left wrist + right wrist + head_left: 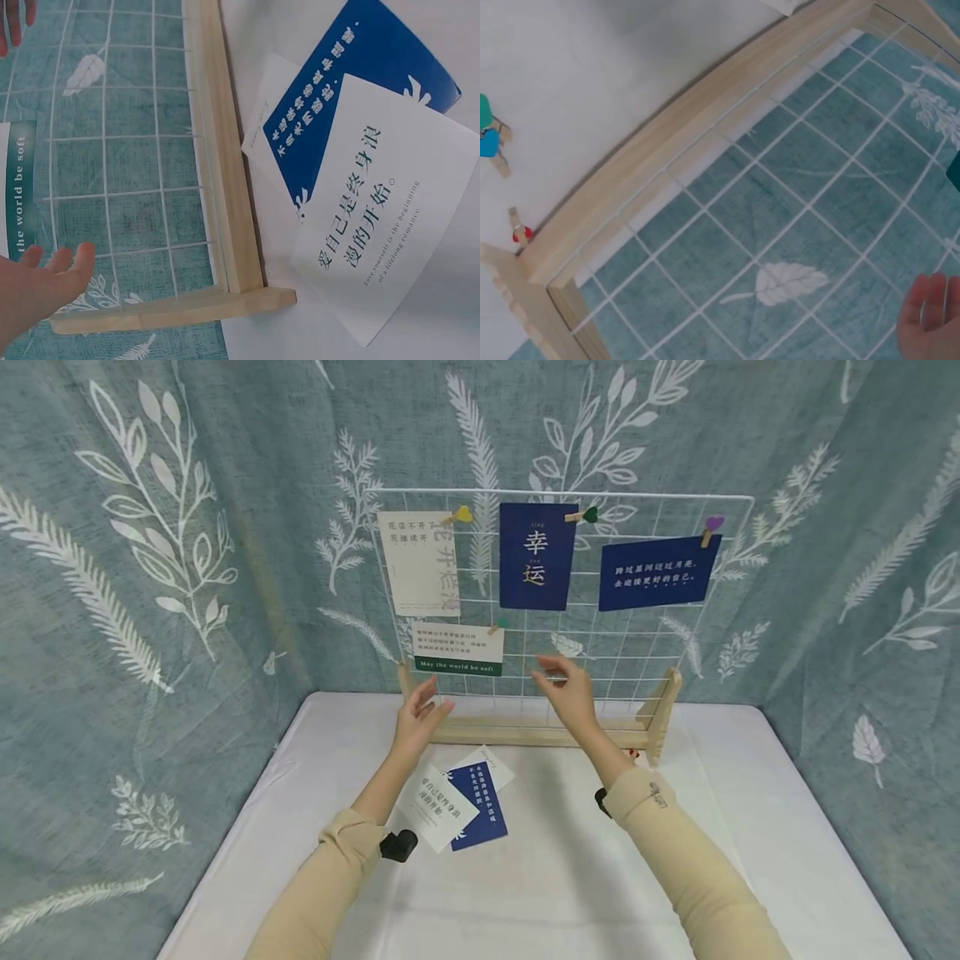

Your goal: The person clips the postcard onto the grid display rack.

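In the head view my left hand (420, 718) is just below a white and green card (458, 648) clipped on the white wire grid (600, 653). Its fingers are relaxed and nothing is in them; the left wrist view shows the same hand (46, 289) by that card's edge. My right hand (568, 695) hovers before the grid, right of the card, fingers loosely bent around nothing. A teal clothespin (497, 625) fastens the card's upper right corner. Above hang a cream card (420, 564), a dark blue upright card (536, 557) and a tilted blue card (656, 573).
A wooden base (517, 732) supports the grid. On the white table (570, 877) lie a white card (437, 810), a blue card (483, 810) and another partly covered card (498, 768). Loose clothespins, including a red one (520, 232), lie near the base's right end.
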`<state>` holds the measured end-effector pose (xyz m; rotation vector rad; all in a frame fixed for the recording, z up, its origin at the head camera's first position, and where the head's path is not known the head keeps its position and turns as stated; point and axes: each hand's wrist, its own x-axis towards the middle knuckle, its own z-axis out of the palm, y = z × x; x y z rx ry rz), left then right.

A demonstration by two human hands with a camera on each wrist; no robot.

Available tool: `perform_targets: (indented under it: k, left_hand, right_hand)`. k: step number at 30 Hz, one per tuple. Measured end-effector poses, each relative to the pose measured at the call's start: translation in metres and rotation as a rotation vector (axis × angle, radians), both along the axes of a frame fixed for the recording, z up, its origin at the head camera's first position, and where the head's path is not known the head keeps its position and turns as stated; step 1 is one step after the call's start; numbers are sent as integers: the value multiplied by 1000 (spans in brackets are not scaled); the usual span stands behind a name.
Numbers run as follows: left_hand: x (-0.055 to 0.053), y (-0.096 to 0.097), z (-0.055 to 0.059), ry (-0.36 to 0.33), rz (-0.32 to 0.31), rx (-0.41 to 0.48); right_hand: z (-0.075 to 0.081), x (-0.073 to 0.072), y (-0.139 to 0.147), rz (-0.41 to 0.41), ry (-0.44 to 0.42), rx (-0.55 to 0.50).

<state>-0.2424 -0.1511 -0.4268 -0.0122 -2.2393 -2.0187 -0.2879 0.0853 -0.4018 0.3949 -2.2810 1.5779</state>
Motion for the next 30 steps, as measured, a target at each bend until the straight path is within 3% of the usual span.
perform_targets:
  k: [7,14,22,30]
  left_hand:
    - [4,-2,-7,0,-38,-80]
    - [6,-6,-10,-58,-45,-128]
    - [14,-13,-19,-74,-121,-191]
    - [19,-19,-32,-62,-134,-318]
  right_hand:
    - [-10,10,11,23,4,3]
    - [-16,16,25,19,13,13]
    - [-23,21,37,38,-47,52]
    - [-30,25,49,56,-79,81]
